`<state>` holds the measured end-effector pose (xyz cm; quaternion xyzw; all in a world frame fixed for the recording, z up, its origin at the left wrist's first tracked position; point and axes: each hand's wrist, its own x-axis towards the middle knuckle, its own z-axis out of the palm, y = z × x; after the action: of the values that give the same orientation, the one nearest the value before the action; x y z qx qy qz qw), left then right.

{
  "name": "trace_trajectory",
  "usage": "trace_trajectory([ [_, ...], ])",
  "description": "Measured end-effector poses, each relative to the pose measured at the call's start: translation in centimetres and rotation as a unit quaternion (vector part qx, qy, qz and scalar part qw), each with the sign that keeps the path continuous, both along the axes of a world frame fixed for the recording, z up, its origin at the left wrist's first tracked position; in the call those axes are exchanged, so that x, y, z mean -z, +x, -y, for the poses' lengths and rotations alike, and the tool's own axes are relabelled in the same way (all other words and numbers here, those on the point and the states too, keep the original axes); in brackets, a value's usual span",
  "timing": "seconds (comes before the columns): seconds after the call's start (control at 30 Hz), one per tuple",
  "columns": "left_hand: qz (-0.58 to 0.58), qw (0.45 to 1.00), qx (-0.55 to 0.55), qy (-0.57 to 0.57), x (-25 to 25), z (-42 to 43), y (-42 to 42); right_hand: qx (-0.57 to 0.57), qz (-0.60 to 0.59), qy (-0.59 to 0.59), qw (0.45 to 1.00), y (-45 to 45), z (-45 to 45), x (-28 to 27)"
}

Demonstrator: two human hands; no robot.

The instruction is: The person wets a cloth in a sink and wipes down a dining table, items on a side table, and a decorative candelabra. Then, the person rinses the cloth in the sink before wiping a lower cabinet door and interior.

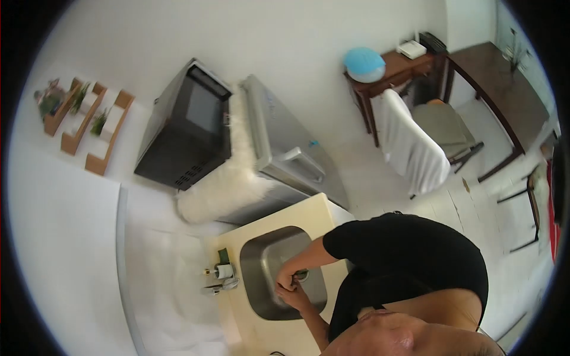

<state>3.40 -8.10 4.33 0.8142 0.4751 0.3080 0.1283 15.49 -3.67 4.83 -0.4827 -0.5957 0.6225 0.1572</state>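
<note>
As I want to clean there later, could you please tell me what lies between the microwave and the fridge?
A white furry cover lies between the microwave and the top of the fridge, as the head view shows.

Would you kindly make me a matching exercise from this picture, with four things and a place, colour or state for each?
Column one:
1. The person's hands
2. Sink
3. Microwave
4. Balloon-like ball

Column two:
A. Resting on fluffy white cloth
B. Blue and white
C. Bare and close together
D. Set into the cream counter

Right pairs: 1-C, 2-D, 3-A, 4-B.
</note>
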Motion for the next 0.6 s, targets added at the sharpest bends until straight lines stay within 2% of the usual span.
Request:
trace_trajectory([
  [0.13,-0.047,0.999,0.023,-0.007,0.3,-2.3,-0.7,0.018,-0.005,0.030,0.999,-0.8,0.9,0.1],
  [0.2,-0.099,0.993,0.029,-0.062,-0.2,-2.6,-0.5,0.020,-0.002,0.038,0.999,-1.0,1.6,-0.6],
  [0.33,-0.100,0.986,0.076,-0.106,-0.7,-2.5,-1.8,0.015,0.000,0.056,0.998,-2.2,2.7,-1.3],
  [0.4,0.023,0.982,0.152,-0.108,1.6,-3.5,-3.0,0.007,0.001,0.063,0.998,-2.5,3.7,-2.3],
  [0.43,0.023,0.983,0.148,-0.107,1.1,-3.2,-3.2,0.012,-0.002,0.066,0.998,-2.7,3.8,-2.5],
  [0.5,-0.004,0.968,0.132,-0.213,0.5,-2.2,-3.6,0.005,0.000,0.077,0.997,-3.5,4.3,-2.2],
  [0.53,-0.002,0.969,0.125,-0.213,-0.2,-1.0,-3.3,0.004,0.001,0.081,0.997,-3.8,4.7,-2.2],
  [0.6,0.106,0.971,0.079,-0.197,-1.3,1.5,-2.3,-0.001,-0.005,0.085,0.996,-4.3,5.4,-2.3],
])
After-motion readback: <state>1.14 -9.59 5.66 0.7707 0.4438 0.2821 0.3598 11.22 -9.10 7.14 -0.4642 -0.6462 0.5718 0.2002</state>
